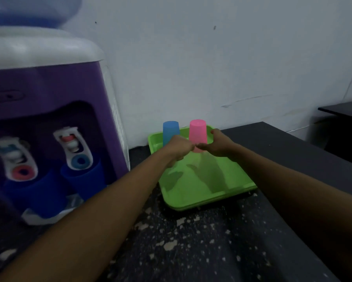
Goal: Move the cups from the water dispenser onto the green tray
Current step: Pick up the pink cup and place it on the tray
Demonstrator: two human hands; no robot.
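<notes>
At the far left, two dark blue cups (49, 192) stand upright in the bay of the purple water dispenser (55, 110), one under each tap, with the right-hand one (87, 178) nearer the tray. To their right on the bench (201, 241) sits the green tray (201, 192), and at its far end a light blue cup (170, 131) and a pink cup (198, 132) stand upside down, side by side.

The left hand (178, 150) is curled closed low in front of the light blue cup; whether its fingers grip that cup I cannot tell. The right hand (216, 144) wraps the base of the pink cup, fingers (203, 146) closed on it.

The dark blue cups lie well to the left and nearer the person than both hands, their long axes vertical. The left hand looks the nearer one for that reach.
</notes>
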